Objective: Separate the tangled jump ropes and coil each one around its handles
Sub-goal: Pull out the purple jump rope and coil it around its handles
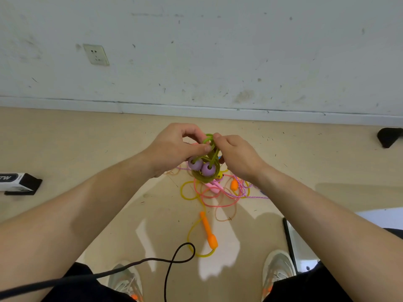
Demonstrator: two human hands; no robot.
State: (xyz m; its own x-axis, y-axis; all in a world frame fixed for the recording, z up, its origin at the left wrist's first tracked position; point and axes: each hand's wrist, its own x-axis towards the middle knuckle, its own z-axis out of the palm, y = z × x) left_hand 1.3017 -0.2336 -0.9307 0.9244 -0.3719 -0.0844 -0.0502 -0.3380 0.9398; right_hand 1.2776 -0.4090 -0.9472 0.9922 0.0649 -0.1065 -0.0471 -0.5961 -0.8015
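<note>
The left hand [172,147], right hand [237,155] and forearms [87,203] are bare, above black legwear [82,286] and pale grey sneakers [278,269] with orange accents.

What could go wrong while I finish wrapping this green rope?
The green rope loop your right hand pinches may slip, loosening the coil around the purple handles your left hand grips. A loose end could snag the floor tangle right below. The black cable by your shoes might trip you.
</note>
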